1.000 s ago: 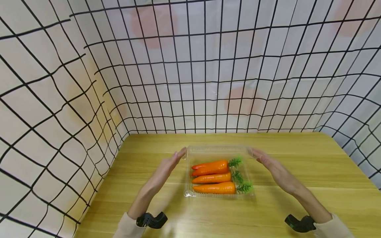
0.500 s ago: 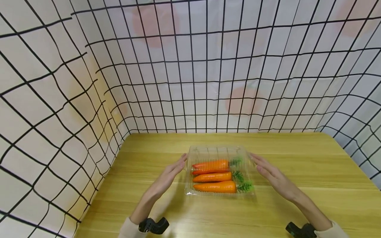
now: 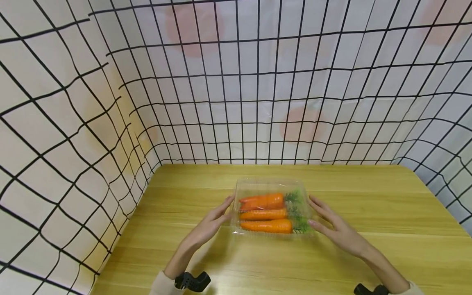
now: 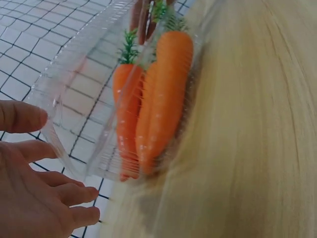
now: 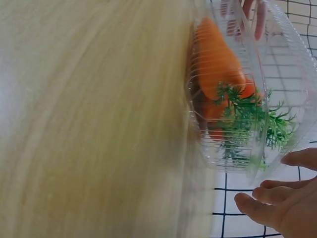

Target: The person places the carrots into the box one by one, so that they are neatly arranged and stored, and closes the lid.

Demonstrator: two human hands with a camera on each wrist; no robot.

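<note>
A clear plastic clamshell box [image 3: 236, 232] holds several orange carrots [image 3: 266, 226] with green feathery tops, their tips pointing left. Its transparent lid [image 3: 265, 185] slants over the carrots, and the wrist views show a gap between lid and base. My left hand [image 3: 207, 228] is at the box's left side, fingers extended, thumb right at the lid's edge [image 4: 49, 136] in the left wrist view. On the opposite side my right hand [image 3: 341, 232] has its fingers extended, with the fingertips [image 5: 292, 157] close to the lid's corner in the right wrist view.
The box lies on a wood-grain table [image 3: 258, 262]. Black wire grid panels [image 3: 239, 102] with white sheeting behind them stand along the back and both sides. Black wrist cameras [image 3: 192, 282] are strapped on both wrists.
The lid has swung from standing up at the back, forward and down over the carrots. Both hands have come slightly toward the front along the box's sides with it.
</note>
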